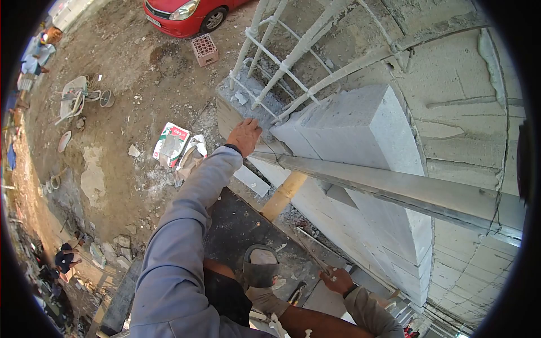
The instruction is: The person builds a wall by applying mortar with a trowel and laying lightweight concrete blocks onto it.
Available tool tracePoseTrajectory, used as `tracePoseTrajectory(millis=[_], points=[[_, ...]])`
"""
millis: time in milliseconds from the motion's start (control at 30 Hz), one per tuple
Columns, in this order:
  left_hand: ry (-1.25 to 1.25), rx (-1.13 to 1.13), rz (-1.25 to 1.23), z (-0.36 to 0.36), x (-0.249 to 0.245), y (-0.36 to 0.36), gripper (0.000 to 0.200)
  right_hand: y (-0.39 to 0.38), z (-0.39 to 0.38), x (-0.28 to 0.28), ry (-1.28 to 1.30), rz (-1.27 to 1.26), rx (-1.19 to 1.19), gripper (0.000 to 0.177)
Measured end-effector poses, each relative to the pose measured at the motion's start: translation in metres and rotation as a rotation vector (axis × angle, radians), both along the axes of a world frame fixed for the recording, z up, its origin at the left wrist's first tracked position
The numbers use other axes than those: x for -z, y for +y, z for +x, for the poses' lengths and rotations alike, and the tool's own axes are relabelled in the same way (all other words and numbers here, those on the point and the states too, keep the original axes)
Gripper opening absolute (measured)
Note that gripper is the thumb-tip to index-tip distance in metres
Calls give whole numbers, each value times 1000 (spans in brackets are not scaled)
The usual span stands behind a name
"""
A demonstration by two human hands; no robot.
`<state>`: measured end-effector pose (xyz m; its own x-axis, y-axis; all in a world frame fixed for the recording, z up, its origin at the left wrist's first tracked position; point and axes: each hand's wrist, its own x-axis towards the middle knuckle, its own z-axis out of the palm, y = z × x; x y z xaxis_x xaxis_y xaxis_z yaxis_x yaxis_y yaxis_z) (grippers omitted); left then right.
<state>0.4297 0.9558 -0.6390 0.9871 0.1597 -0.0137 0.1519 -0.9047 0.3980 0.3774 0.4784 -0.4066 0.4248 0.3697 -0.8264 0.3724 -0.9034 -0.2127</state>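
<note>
My left hand (244, 136), in a blue-grey sleeve with a dark cuff, has its fingers bent over the edge of a rough concrete column top (260, 104). Just beside its wrist is the near end of a long metal bar (394, 186), which runs across pale blocks (344, 121). Lower down, my right hand (336, 280) is closed around a thin, rod-like tool (314, 256) that points up and left; its far end is hard to make out. A wooden strip (283, 196) lies between the hands. Pale-coated rebar (282, 67) rises from the column.
Below me are a dark board (236, 225) and a dark rounded thing with a pale patch (261, 266). On the dirt ground stand cement bags (171, 145), a perforated brick (204, 49), a wheelbarrow (73, 97) and a red car (186, 17). A person (66, 258) is far left.
</note>
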Motion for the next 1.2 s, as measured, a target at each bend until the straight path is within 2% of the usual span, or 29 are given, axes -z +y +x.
tracePoseTrajectory(millis=[100,133,200,233,300,333,400,500,533,600,633,700,733,800,833,900,933,1000,1033,1100,1133,1200], points=[[-73,-90,-25,1,-32,4,37,-1,3,2,-5,-86,-43,43],[-76,-90,-30,7,-27,3,37,0,5,-2,-8,-92,-43,43],[-113,-390,-584,24,-8,10,47,7,8,-5,-11,-77,-55,43],[-111,-388,-582,30,-8,13,47,5,6,-3,-9,-74,-53,43],[275,-560,-725,40,-9,14,53,-2,4,3,-39,-40,-41,43],[277,-563,-723,40,-11,9,53,1,3,2,-35,-39,-43,43],[191,-729,-940,41,-17,-7,55,6,4,-5,-3,-35,10,43],[88,-791,-1030,30,-29,-17,55,5,5,-6,3,-25,-28,44],[88,-793,-1029,32,-19,-19,55,5,5,-4,4,-25,-29,44],[-103,-761,-1231,40,11,-29,44,2,4,-4,4,-42,-7,44],[-101,-762,-1233,43,14,-29,44,4,3,-5,5,-45,-7,44],[-78,-653,-1186,47,19,-26,21,12,3,-9,-28,-2,0,49],[-81,-654,-1185,49,25,-26,21,12,3,-9,-30,0,-2,49],[-244,-225,-135,51,43,-27,18,12,3,-9,-10,-24,-12,48],[-246,-225,-133,53,47,-26,18,12,3,-8,-11,-23,-13,48],[-144,-503,-880,60,56,-27,17,10,1,-8,-38,22,-1,49],[-146,-503,-880,59,54,-29,17,7,1,-6,-39,22,-3,49],[-210,-355,-257,56,52,-34,20,1,2,-3,-6,-38,-14,46],[-210,-357,-258,53,44,-37,20,0,2,-3,-6,-39,-16,46],[-224,-767,-1359,49,18,-39,18,0,1,-3,-20,-57,-12,47],[-225,-767,-1359,49,14,-36,18,0,2,-2,-21,-57,-13,47],[-186,-954,-1264,48,12,-32,23,-2,4,-1,1,-135,-50,48]])
